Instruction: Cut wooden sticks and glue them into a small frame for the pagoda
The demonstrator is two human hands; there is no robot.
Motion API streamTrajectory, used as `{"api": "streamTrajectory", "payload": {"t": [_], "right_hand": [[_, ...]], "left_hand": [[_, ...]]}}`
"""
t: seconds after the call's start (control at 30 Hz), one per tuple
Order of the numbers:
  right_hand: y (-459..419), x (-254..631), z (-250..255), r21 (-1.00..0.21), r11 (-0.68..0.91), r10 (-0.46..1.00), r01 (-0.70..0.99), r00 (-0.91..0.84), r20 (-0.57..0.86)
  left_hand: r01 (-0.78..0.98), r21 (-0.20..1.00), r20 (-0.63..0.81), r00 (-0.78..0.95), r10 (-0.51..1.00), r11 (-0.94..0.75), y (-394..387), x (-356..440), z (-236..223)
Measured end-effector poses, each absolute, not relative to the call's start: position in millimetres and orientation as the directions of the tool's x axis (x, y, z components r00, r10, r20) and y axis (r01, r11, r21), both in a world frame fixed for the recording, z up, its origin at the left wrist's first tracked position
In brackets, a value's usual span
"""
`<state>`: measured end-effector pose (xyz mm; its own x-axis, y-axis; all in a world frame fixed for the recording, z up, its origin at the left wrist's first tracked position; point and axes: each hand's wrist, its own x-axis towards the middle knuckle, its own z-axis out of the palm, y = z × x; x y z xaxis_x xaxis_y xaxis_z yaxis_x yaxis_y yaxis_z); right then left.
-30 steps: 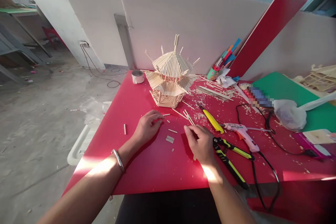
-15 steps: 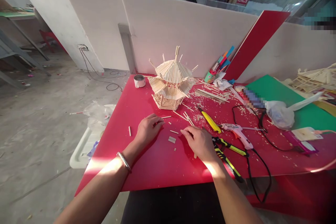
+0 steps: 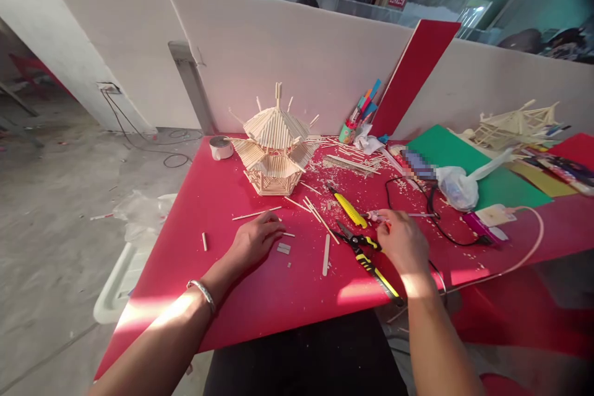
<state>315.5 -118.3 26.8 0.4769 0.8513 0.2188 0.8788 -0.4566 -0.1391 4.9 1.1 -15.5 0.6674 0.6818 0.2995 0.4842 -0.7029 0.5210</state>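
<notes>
Pens (image 3: 359,110) in cup (image 3: 346,133), hand (image 3: 404,240) at glue gun (image 3: 374,216)

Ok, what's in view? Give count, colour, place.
Table: one, red, centre
Stick pagoda: one, pale, back
Mug: one, whitish, left of pagoda
Pen cup: one, multicoloured, back
Leaning board: one, red, back
Cutters: one, black and yellow, right of centre
Knife: one, yellow, beyond cutters
Glue gun: one, pinkish, right of knife
Flat stick: one, pale, left of cutters
Small pieces: few, grey, left of flat stick
Thin sticks: many, pale, scattered across table
Sheet: one, green, right
Bag: one, white, at sheet's edge
Second model: one, pale, far right
Left hand: one, bare, near thin stick
Right hand: one, bare, over glue gun
</notes>
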Motion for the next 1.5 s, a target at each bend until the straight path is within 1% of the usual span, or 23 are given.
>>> {"api": "streamTrajectory", "payload": {"t": [0.03,0.07,0.13,0.2,0.4,0.53,0.57,0.63,0.67,0.7,0.77,0.83,0.9,0.93,1.03,1.13,1.2,1.3,1.4,1.5], "right_hand": [[-119,329,25,-0.056,-0.534,0.826,0.843,0.535,0.177],[-120,341,22,-0.004,-0.586,0.805,0.810,0.582,0.117],[-121,359,14,0.015,-0.637,0.770,0.771,0.637,-0.022],[-122,371,6,-0.006,-0.648,0.759,0.762,0.645,-0.087],[-122,388,0,-0.098,-0.598,0.801,0.796,0.588,-0.109],[-130,393,7,-0.146,-0.593,0.805,0.792,0.587,-0.087],[-134,391,10,-0.179,-0.604,0.795,0.776,0.603,-0.068],[-140,379,18,-0.283,-0.606,0.779,0.743,0.627,-0.020],[-143,368,23,-0.337,-0.587,0.782,0.736,0.624,0.002],[-145,355,29,-0.359,-0.549,0.800,0.755,0.599,0.035],[-145,322,40,-0.292,-0.486,0.846,0.824,0.527,0.079],[-140,287,47,-0.287,-0.349,0.921,0.892,0.383,0.073],[-131,256,48,-0.251,-0.211,0.959,0.945,0.249,0.133],[-126,244,46,-0.206,-0.186,0.957,0.961,0.225,0.184],[-112,220,34,-0.073,-0.172,0.948,0.982,0.185,0.260],[-102,213,25,0.005,-0.158,0.952,0.987,0.151,0.267],[-99,212,22,0.035,-0.138,0.957,0.990,0.124,0.264],[-98,212,21,0.067,-0.116,0.964,0.991,0.096,0.249],[-98,212,21,0.078,-0.103,0.966,0.992,0.081,0.245],[-98,212,20,0.078,-0.093,0.965,0.993,0.070,0.252]], "left_hand": [[0.488,0.522,0.294,0.667,0.685,-0.699,2,5,-16],[0.494,0.525,0.288,0.663,0.691,-0.693,3,5,-17],[0.509,0.528,0.273,0.656,0.704,-0.679,4,6,-19],[0.520,0.534,0.257,0.651,0.714,-0.667,4,6,-19],[0.541,0.515,0.207,0.675,0.708,-0.665,8,11,-16],[0.510,0.520,0.218,0.696,0.684,-0.685,9,14,-16],[0.501,0.532,0.223,0.695,0.684,-0.682,8,14,-16],[0.482,0.573,0.231,0.682,0.694,-0.663,7,14,-15],[0.474,0.599,0.235,0.666,0.708,-0.645,6,13,-15],[0.468,0.626,0.238,0.647,0.725,-0.624,4,11,-13],[0.465,0.670,0.240,0.603,0.761,-0.579,2,8,-10],[0.462,0.700,0.228,0.578,0.784,-0.545,1,5,-7],[0.451,0.728,0.205,0.576,0.791,-0.517,0,2,-5],[0.441,0.743,0.191,0.581,0.791,-0.504,1,1,-4],[0.414,0.780,0.159,0.595,0.788,-0.470,2,-1,-4],[0.419,0.791,0.139,0.587,0.798,-0.446,3,-1,-5],[0.436,0.775,0.141,0.587,0.797,-0.458,2,0,-6],[0.448,0.721,0.203,0.594,0.779,-0.529,1,1,-7],[0.456,0.674,0.255,0.595,0.762,-0.581,-1,3,-7],[0.470,0.653,0.257,0.600,0.758,-0.594,-1,4,-8]]}}
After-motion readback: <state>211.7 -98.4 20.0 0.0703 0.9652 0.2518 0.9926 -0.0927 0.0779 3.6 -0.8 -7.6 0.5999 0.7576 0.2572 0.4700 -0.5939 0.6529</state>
